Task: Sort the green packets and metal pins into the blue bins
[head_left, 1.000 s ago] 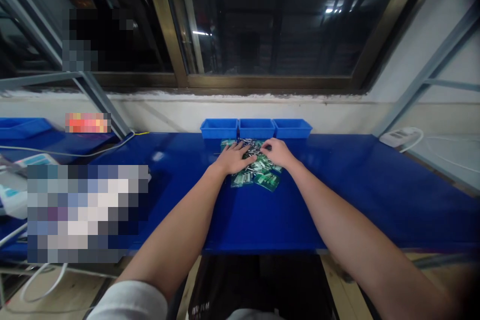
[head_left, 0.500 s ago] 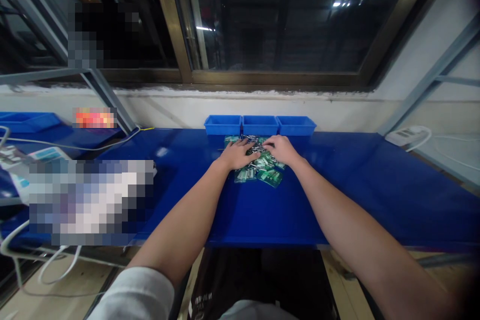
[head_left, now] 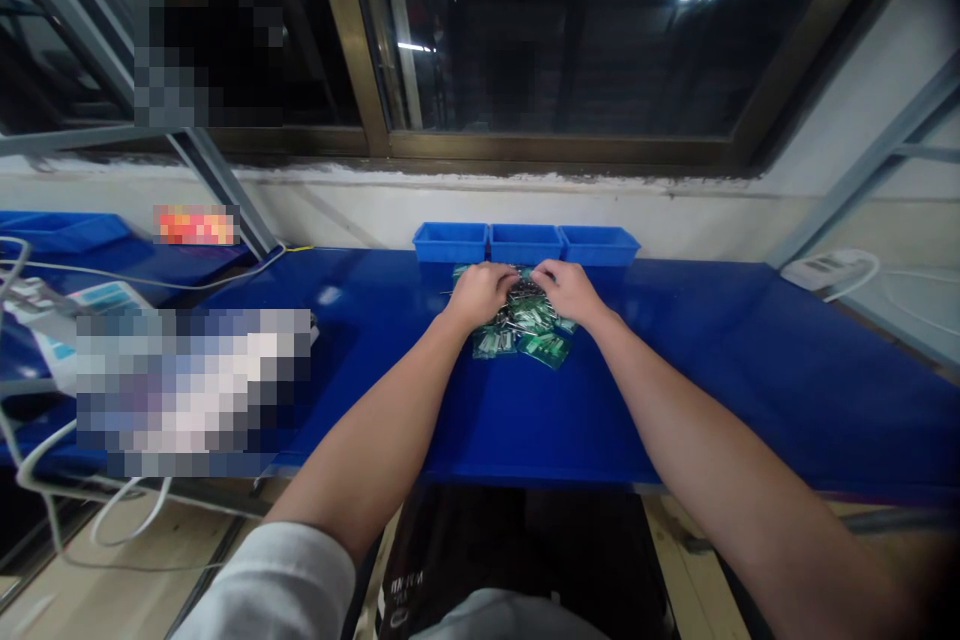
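A heap of small green flat pieces (head_left: 534, 310), mixed with thin silvery metal parts, lies on the blue tabletop (head_left: 525, 420). They look like circuit boards or small packets; I cannot tell which. Over the heap's left side, my left hand (head_left: 481, 294) is closed, its fingers curled down among the metal parts. My right hand (head_left: 570, 292) is at the upper right of the heap, thumb and fingers pinched together. Whatever either hand grips is too small and hidden to name. The fingertips of both hands are close together.
Three blue bins (head_left: 525, 242) stand in a row behind the heap, against the wall. To the left are a blurred-out patch, a white device (head_left: 105, 315) and cables. A white power strip (head_left: 829, 270) lies at the far right near a metal frame post.
My left hand, earlier spread flat over the heap, has curled its fingers inward. My right hand stays pinched at nearly the same spot. The camera view has shifted slightly.
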The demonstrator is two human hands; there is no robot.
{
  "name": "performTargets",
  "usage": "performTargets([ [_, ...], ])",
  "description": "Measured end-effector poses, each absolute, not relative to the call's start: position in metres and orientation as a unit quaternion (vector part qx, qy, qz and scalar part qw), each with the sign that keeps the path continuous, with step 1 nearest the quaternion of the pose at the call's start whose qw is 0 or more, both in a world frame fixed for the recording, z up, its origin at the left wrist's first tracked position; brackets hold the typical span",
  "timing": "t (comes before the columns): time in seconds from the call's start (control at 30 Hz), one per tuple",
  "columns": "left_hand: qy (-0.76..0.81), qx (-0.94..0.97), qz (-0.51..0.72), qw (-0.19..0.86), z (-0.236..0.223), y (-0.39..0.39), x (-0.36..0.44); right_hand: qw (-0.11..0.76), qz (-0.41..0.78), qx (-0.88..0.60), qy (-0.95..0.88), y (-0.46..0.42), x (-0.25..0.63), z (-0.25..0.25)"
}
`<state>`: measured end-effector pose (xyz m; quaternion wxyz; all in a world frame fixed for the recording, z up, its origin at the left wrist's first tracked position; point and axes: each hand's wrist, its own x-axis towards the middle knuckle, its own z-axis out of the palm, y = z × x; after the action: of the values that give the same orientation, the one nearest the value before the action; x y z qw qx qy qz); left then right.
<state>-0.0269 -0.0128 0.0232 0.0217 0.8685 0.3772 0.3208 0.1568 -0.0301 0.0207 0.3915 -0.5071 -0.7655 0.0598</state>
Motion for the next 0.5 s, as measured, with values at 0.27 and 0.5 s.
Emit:
performTargets([
  [0.27,0.439,0.848,0.297,0.021,0.0247,-0.0148,-0.0262,0.508,0.237,-0.451,-0.694,-0.0304,0.1523,0.0226],
  [0.5,0.406,0.852,0.328,0.037,0.0219,-0.0164,-0.0233,0.558,0.258,-0.469,-0.633,-0.0257,0.1612,0.0198],
])
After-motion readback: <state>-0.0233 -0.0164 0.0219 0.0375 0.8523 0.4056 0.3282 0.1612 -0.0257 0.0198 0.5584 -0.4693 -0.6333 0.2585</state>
